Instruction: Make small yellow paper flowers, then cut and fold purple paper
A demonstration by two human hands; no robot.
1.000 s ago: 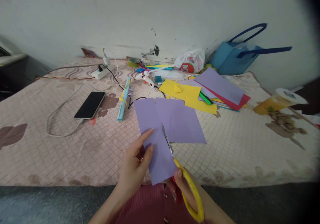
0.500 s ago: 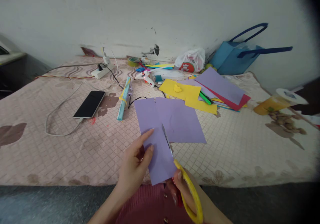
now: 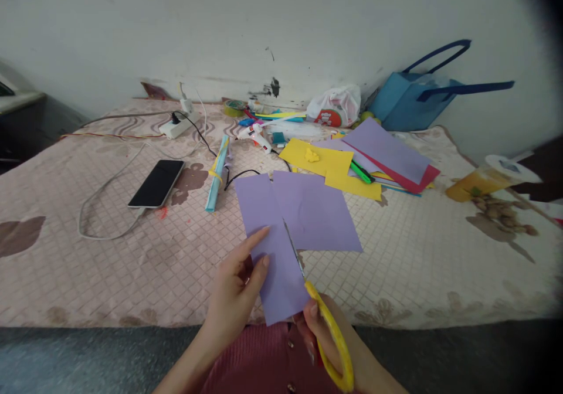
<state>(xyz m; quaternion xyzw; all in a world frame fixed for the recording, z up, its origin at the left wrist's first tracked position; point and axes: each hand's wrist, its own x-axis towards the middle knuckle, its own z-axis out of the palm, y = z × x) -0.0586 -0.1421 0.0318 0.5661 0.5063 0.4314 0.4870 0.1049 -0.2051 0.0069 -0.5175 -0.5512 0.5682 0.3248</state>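
Observation:
A purple paper strip (image 3: 277, 271) is pinched at its left edge by my left hand (image 3: 240, 285). My right hand (image 3: 325, 329) is wrapped round the yellow handle of a pair of scissors (image 3: 336, 335). The scissor blades lie along the right edge of the strip, pointing away from me, and look nearly closed. Beyond the blades, a wider piece of purple paper (image 3: 314, 212) rests on the tablecloth, right beside the strip.
Left on the table are a phone (image 3: 157, 184) on a cable and a rolled blue paper (image 3: 216, 177). Behind lie a glue gun (image 3: 259, 138) and power strip (image 3: 176, 125). Yellow sheets (image 3: 338, 165), a green cutter (image 3: 361, 172), a cup (image 3: 472, 184) and a blue bag (image 3: 409, 101) are at right.
The scissor blades have drawn closer together and the yellow handle has shifted slightly left. My left hand and the paper have barely moved.

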